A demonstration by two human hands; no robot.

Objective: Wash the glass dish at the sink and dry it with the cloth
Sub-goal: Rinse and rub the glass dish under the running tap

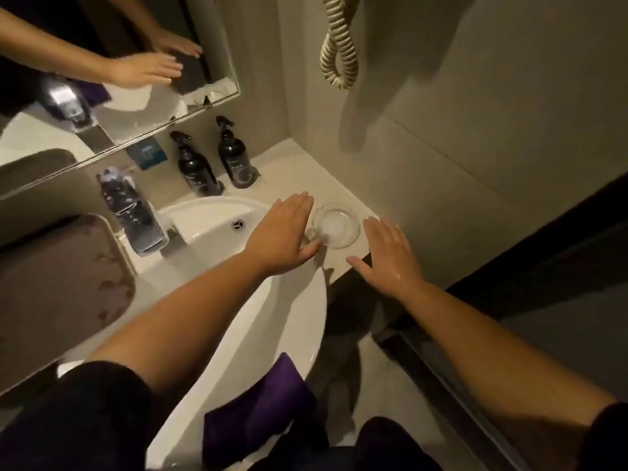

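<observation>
Sat upright, the glass dish [336,226], on the counter [306,171] just beside the right rim of the sink [210,229] and close to the counter's front edge, clear and seemingly empty. Flanked by both hands, neither yet closed: left hand [282,232] flat, fingers straight and together, thumb reaching toward the dish's near-left rim, contact impossible to confirm; right hand [387,260] spread wide, palm down, just off the dish's right side, holding nothing.

Judged as the pick-up before washing. Best done by curling fingers under the rim from both sides rather than pinching the top edge, since wet-looking skin on the right wrist suggested a slippery grip. Worth lifting straight up before carrying across, with so little counter between dish and front edge. Then over the basin, toward the tap [170,239] at the sink's back-left rim.

Lay ready for drying, the purple cloth [258,409], draped over the sink's front rim. Stood well clear at the counter's back edge, two dark pump bottles [231,158]
</observation>
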